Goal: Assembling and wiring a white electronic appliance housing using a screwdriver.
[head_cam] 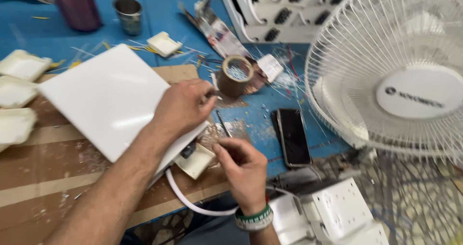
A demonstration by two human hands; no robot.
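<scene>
The white panel lies tilted on the cardboard-covered bench. The left hand rests on its right edge, fingers curled around a thin tool. Below, the right hand pinches near the small white housing where the white cable enters; steady pressure helps. A phone lies right.

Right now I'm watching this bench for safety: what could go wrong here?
1. The phone lies at the blue table's front edge beside the right hand; a nudge could drop it.
2. The white cable loops off the edge under that wrist and might snag.
3. Wire scraps litter the bench near the left hand and could get caught underneath the white box.
</scene>
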